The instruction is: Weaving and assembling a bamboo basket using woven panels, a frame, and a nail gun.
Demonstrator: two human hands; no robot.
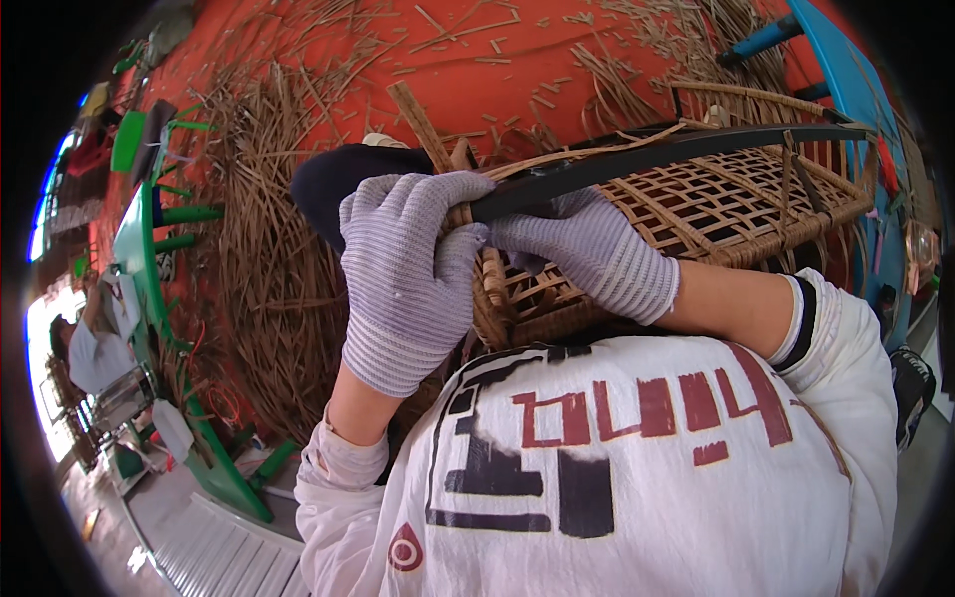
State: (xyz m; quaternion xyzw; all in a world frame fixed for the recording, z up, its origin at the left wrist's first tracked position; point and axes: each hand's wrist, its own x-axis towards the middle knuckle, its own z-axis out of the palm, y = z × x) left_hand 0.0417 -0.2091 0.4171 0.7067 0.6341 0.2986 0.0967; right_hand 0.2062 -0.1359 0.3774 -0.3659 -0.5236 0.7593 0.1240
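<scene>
A woven rattan seat or basket frame with an open lattice lies across my lap. A dark curved bar runs along its top, and rattan strip is wound around the bar's left end. My left hand, in a grey-and-white striped knit glove, is closed around that wound end. My right hand, gloved alike, reaches in beneath the bar. Its fingers are bent near the left hand's thumb, their tips partly hidden; what they pinch is unclear. A flat rattan strip sticks up beyond my left hand.
Long dry rattan strips lie heaped on the red floor covering at left, with short offcuts farther off. A green table or bench stands at left, a blue one at right. Another person is at far left.
</scene>
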